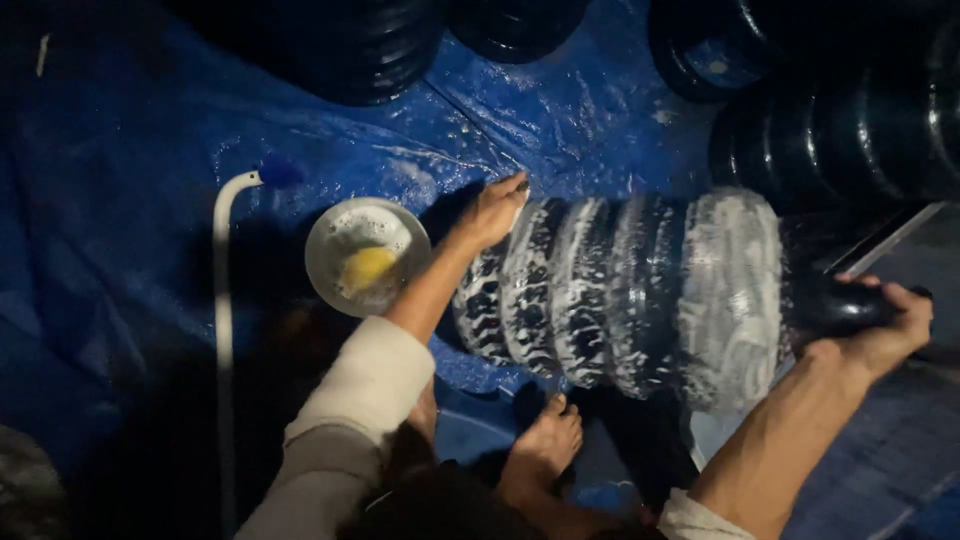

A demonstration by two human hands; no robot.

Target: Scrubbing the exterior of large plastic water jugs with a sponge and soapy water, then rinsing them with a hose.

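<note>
Left hand: the left hand [493, 212] presses flat on the base end of the big ribbed water jug [640, 295], fingers spread over the soapy ridges, gripping nothing.
Right hand: the right hand [880, 325] is wrapped around the jug's dark neck [835, 305], holding it fast.
Jug: it lies on its side across the person's front, base to the left and neck to the right, coated in white lather (thickest on the shoulder near the neck).
Foot: a bare foot [545, 445] rests just under the jug's middle.
Bowl: a round metal bowl [367, 254] with suds and a yellow sponge [368, 266] sits just left of the left wrist.
Hose: a white hose [222, 330] runs down the left side.
Ground: a wet blue tarp [560, 110] lies beneath everything.
Background: more dark jugs [850, 140] stand along the top edge.
</note>
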